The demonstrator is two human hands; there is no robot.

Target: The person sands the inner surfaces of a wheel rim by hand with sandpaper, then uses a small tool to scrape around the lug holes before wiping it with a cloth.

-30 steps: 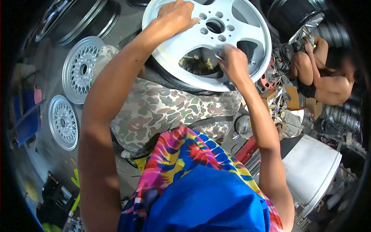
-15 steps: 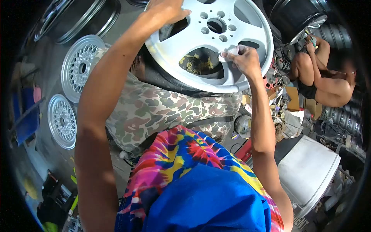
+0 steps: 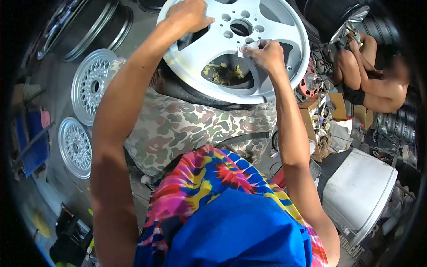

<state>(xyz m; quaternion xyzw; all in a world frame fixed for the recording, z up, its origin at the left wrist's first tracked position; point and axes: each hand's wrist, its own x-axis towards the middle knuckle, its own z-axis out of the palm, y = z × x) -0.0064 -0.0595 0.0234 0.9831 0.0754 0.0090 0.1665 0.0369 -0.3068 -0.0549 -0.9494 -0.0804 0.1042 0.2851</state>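
Observation:
A large pale grey wheel rim lies face up in front of me, on top of a black tyre. My left hand grips it at the upper left, thumb stretched over a spoke; its other fingers are partly hidden. Between the fingers of my right hand is a small folded white sheet, possibly sandpaper, pressed to the spoke just below the hub. Yellowish scraps show through the lower opening.
Two silver mesh wheels rest at the left, with darker rims beyond. On the right are a white box-like seat, a cardboard box and cluttered tools. Another person sits at the upper right, near stacked dark rims.
My right hand has slid the folded white sheet leftward and up the spoke, closer to the hub. My left hand keeps its hold on the rim. The view has shifted slightly.

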